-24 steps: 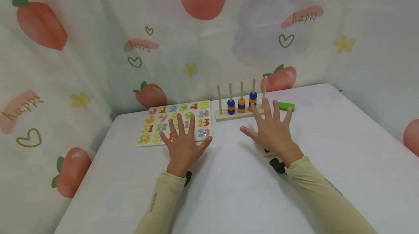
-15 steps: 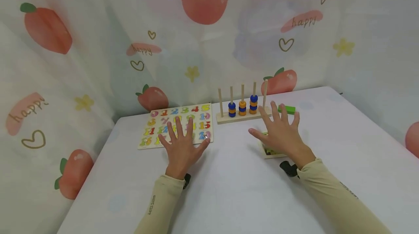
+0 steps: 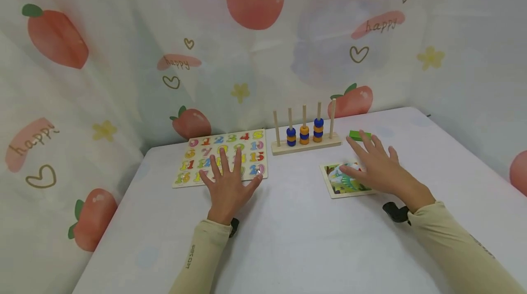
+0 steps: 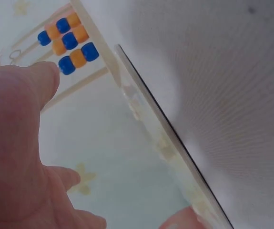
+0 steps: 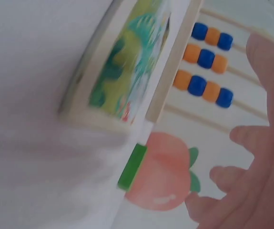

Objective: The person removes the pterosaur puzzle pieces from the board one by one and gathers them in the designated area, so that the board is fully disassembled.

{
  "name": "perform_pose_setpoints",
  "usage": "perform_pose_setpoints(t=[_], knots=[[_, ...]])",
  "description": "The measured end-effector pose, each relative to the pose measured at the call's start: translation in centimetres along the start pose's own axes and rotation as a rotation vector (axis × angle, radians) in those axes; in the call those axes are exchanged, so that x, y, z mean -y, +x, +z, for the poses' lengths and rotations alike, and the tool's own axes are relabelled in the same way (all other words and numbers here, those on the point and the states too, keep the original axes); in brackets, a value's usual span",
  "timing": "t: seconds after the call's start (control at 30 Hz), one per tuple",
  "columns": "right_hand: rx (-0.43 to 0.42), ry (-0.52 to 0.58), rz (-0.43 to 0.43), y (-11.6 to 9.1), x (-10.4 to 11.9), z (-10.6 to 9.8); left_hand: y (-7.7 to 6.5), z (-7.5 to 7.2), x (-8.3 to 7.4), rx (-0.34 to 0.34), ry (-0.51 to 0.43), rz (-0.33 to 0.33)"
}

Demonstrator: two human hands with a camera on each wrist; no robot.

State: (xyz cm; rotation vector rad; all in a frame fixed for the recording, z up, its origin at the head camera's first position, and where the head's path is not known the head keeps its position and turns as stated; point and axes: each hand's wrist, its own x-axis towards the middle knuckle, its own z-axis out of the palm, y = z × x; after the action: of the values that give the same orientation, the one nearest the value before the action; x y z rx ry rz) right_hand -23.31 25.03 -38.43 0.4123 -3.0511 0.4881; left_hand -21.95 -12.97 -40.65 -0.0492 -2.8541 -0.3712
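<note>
My left hand (image 3: 228, 191), fingers spread and palm down, hovers over the front edge of a number puzzle board (image 3: 186, 153) of colourful numerals. It covers part of the lower rows. In the left wrist view the left hand (image 4: 13, 143) holds nothing. My right hand (image 3: 380, 170) is over the right side of a small wooden-framed dinosaur picture puzzle (image 3: 335, 185), its fingers extended and apart. The right wrist view shows the puzzle (image 5: 122, 71) below and apart from the right hand (image 5: 251, 181), which holds nothing.
Behind the puzzles stands a wooden bead abacus (image 3: 306, 147) with several upright pegs, blue and orange beads on three of them. A green block (image 3: 355, 136) lies beyond my right fingers. A fruit-print curtain (image 3: 263, 70) rises behind the white table (image 3: 288, 239).
My right hand has moved right, uncovering most of the dinosaur puzzle. The left hand stays over the number board, almost still.
</note>
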Motion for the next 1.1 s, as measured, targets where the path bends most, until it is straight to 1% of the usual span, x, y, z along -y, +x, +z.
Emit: perform_pose_setpoints(t=[0.1,0.2,0.3,0.43,0.5,0.67,0.83,1.03,1.1], knots=[[0.036,0.020,0.005,0.0,-1.1,0.0,0.1,-0.1,0.1,0.000,0.000,-0.006],[0.068,0.046,-0.012,-0.1,-2.2,0.0,0.3,-0.2,0.3,-0.003,-0.002,-0.005],[0.104,0.104,-0.025,-0.4,-3.2,0.1,0.6,-0.4,0.4,0.004,-0.006,-0.005],[0.161,0.174,-0.030,-0.6,-4.0,0.8,1.0,-0.5,0.5,0.028,-0.010,-0.011],[0.178,0.179,-0.039,-0.5,-4.2,1.1,1.1,-0.6,0.6,0.033,-0.014,-0.014],[0.188,0.119,-0.045,-0.5,-4.3,1.7,1.4,-0.6,0.6,0.036,-0.019,-0.025],[0.194,0.082,-0.025,-0.8,-4.2,1.9,1.4,-0.3,0.5,0.048,-0.022,-0.028],[0.169,0.023,-0.018,-1.3,-4.2,2.2,1.4,0.0,0.1,0.074,-0.036,-0.038],[0.163,0.035,-0.023,-1.3,-4.3,2.3,1.5,0.0,0.0,0.081,-0.045,-0.041]])
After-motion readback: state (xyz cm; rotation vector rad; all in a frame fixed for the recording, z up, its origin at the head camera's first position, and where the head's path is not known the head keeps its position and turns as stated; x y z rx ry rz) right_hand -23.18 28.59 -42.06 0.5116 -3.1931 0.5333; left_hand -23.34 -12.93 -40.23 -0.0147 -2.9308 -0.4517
